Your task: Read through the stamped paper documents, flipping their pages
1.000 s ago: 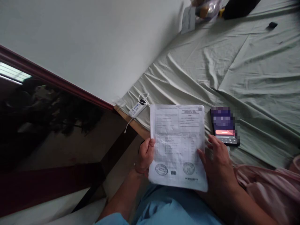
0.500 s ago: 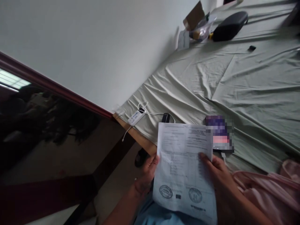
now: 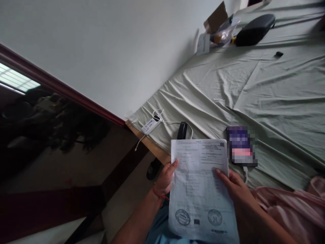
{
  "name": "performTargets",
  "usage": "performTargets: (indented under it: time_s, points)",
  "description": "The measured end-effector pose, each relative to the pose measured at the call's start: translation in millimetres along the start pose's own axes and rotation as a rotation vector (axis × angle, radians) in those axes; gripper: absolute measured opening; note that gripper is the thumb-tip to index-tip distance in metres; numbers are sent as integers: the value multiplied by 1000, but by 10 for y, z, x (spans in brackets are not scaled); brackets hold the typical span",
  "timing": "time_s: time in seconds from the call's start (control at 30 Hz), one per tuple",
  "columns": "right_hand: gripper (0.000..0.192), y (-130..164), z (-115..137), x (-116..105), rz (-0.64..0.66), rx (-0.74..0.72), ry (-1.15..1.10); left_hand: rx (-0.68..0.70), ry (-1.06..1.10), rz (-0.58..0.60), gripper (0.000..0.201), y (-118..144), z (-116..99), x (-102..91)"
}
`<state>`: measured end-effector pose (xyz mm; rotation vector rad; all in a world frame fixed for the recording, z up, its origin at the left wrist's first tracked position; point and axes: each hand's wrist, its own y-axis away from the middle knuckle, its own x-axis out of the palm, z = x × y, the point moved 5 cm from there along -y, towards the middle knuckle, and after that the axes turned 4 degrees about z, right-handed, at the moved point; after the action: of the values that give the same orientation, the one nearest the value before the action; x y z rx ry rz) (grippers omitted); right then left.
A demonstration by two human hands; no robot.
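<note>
A printed paper document (image 3: 200,189) with two round stamps near its lower edge is held up in front of my lap. My left hand (image 3: 166,176) grips its left edge, the thumb lying on the front and the other fingers behind. On the right edge, my right hand (image 3: 233,184) pinches the paper with its thumb on the print; its fingers are mostly hidden behind. Just right of the document lies a phone (image 3: 240,145) with a lit, partly blurred screen and a white cable plugged in. A black object (image 3: 182,130) sits past the paper's top edge.
The pale sheet (image 3: 203,95) is wrinkled. A white power strip (image 3: 151,124) with a cable lies by the wooden edge (image 3: 149,144). Farther back are a black case (image 3: 255,30), a plastic bag (image 3: 223,35) and a small black item (image 3: 279,54). Pink cloth (image 3: 291,203) lies at right.
My left hand has moved up along the paper's left edge, its thumb now farther over the front. The paper's top edge sits slightly lower, and the view has shifted a little.
</note>
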<state>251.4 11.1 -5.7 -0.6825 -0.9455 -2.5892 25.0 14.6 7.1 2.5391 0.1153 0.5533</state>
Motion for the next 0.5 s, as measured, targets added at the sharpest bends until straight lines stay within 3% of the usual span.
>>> performTargets:
  time_s: [0.13, 0.4, 0.5]
  points:
    - [45, 0, -5, -10, 15, 16, 36, 82, -101, 23, 52, 20, -12, -12]
    - [46, 27, 67, -49, 6, -97, 93, 58, -55, -4, 49, 34, 4, -120]
    - [48, 37, 73, -31, 4, -76, 88, 93, -74, 25, 51, -13, -72, -141]
